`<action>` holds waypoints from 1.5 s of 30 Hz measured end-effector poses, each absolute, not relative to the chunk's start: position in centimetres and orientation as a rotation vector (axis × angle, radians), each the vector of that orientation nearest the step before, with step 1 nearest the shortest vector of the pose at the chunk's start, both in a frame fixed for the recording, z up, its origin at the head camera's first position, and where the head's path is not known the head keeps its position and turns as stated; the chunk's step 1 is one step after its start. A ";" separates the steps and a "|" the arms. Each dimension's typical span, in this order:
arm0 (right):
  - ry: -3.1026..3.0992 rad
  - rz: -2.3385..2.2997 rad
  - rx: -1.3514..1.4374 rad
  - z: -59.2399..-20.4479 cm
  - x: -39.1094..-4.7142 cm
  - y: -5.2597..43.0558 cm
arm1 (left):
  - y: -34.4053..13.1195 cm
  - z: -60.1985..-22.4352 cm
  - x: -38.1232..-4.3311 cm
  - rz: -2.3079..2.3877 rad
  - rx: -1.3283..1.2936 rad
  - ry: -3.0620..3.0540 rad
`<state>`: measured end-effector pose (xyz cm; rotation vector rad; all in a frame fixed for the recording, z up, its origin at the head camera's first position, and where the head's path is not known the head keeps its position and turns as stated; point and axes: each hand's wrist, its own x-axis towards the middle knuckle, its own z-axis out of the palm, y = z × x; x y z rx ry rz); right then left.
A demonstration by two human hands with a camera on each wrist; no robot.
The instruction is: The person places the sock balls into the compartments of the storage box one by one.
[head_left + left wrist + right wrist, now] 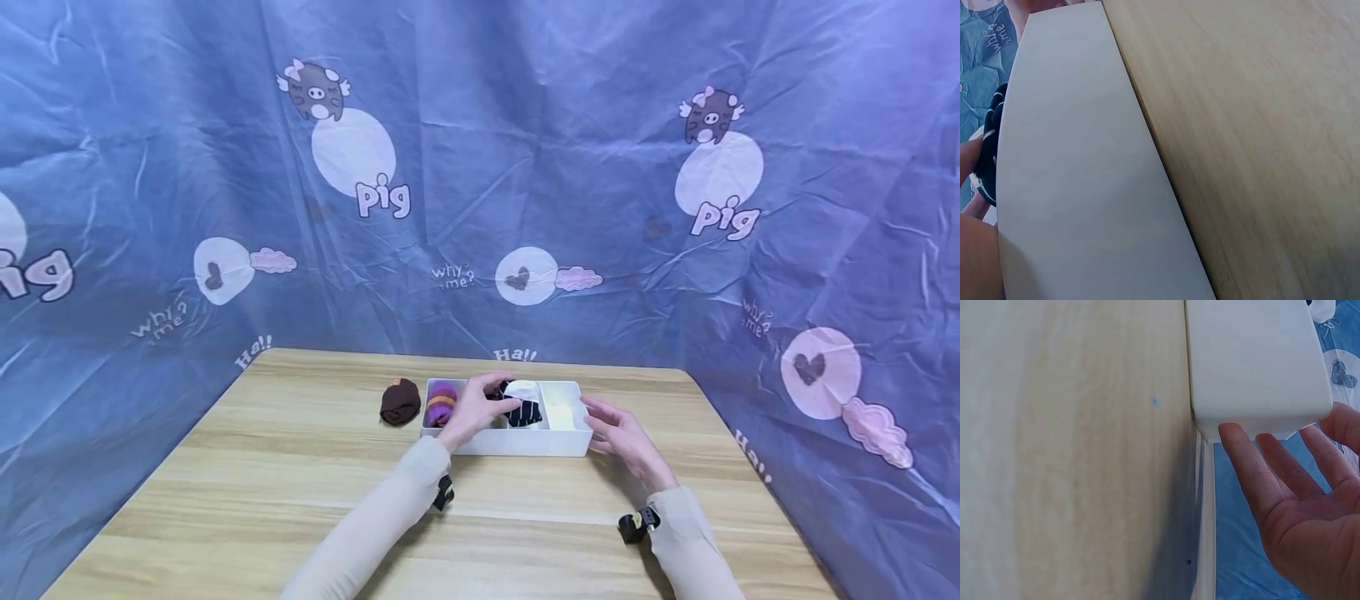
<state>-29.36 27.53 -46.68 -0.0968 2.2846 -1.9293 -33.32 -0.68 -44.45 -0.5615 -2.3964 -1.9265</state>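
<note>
A long white divided box (517,443) stands near the back of the table. My left hand (472,408) reaches over its front wall and pinches a black-and-white striped rolled sock (525,412) between thumb and fingers, inside a compartment right of the middle. In the left wrist view the striped sock (990,150) shows past the box's front wall (1079,156). At the box's right end, my right hand (618,433) touches the end wall with spread, fairly straight fingers (1250,465). A purple rolled sock (441,403) with an orange band fills the leftmost compartment.
A dark brown rolled sock (400,402) lies on the wooden table (300,467), just left of the box. Blue printed cloth (480,167) hangs behind the table and along both sides. Dark wrist cameras (637,525) sit under both sleeves.
</note>
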 end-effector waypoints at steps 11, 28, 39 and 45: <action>2.277 -1.938 -0.102 -46.8 -29.3 27.5 | -0.4 -44.2 -33.1 -1.843 -0.512 -2.495; 2.290 -1.924 -0.112 -46.7 -29.2 27.5 | -0.2 -44.1 -33.0 -1.778 -0.519 -2.529; 2.276 -1.931 -0.107 -46.3 -29.1 27.2 | -0.7 -44.2 -33.1 -1.889 -0.507 -2.473; 2.277 -1.930 -0.092 -46.4 -29.2 27.2 | -1.7 -43.9 -33.5 -1.937 -0.548 -2.363</action>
